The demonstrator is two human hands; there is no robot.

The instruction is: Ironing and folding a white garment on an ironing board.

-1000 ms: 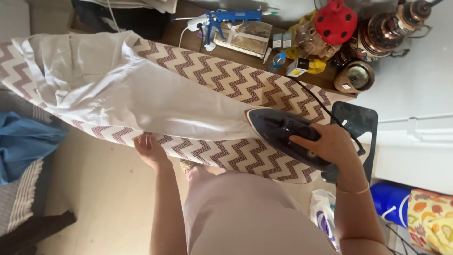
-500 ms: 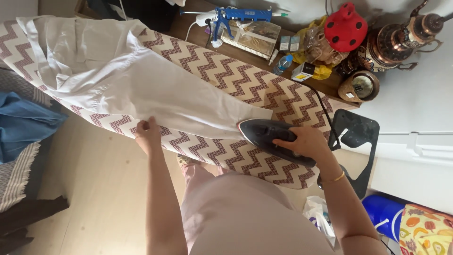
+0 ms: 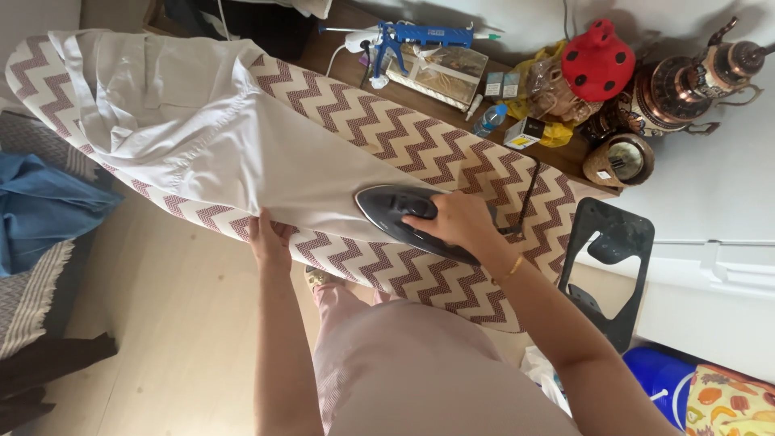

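Head view: nearest the camera, a pale pink garment worn by the person fills the lower middle, with both bare arms reaching out from it. The left hand (image 3: 269, 236) is seen pinching the near hem of the white trousers (image 3: 242, 153), its grip closed on the cloth at the board's edge. The right hand (image 3: 452, 222), a thin gold bangle at its wrist, is clenched around the handle of the dark steam iron (image 3: 395, 211). Since a second ago the iron has been slid from the board's bare right end onto the trouser leg, so pressing of the leg is judged to be under way. The cloth appears smooth and matte along the leg, creased and seamed at the waist to the left. The ironing board (image 3: 452, 165) is covered in a cream and maroon zigzag print, with a black iron rest (image 3: 607, 266) at its end. Farther off, a blue caulking gun (image 3: 420, 36), a red spotted ladybird pot (image 3: 597, 50) and copper vessels (image 3: 682, 81) are crowded on a wooden bench (image 3: 335, 69).
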